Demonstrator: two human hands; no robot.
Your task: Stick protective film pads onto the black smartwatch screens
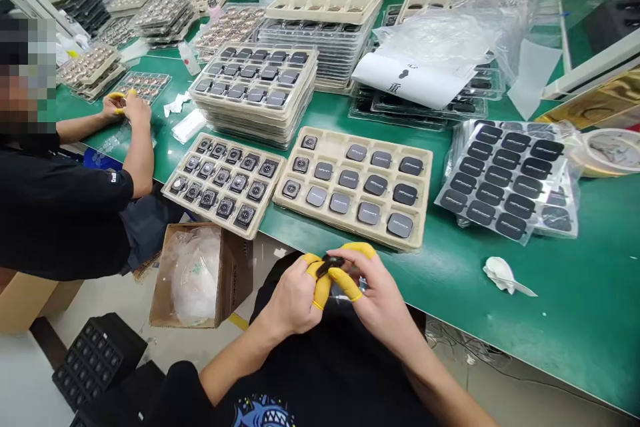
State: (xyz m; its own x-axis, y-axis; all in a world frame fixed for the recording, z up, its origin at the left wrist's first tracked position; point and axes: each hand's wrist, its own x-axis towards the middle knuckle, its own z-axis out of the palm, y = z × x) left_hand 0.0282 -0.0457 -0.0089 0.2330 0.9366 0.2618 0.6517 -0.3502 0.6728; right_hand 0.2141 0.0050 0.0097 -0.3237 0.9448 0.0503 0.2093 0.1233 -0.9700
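Note:
A small black smartwatch case [330, 265] is held up in front of my lap, just off the table's front edge. My left hand [299, 290] pinches it from one side, while the fingers of my right hand [373, 287] close on the other. Yellow finger cots cover several fingertips, which hide much of the case. Just beyond my hands lies a beige tray [325, 217] with film-covered square cases and, in its left column, a few uncovered ones. To its left, a second beige tray [235, 223] carries rows of uncovered watch cases [245, 215].
Sheets of black stickers [493, 177] lie right, near a tape roll [613, 150] and crumpled tissue [499, 273]. Stacked trays [295, 117] stand behind. A co-worker [65, 200] sits left; others work across the green table [575, 293]. A cardboard box [235, 273] stands below the edge.

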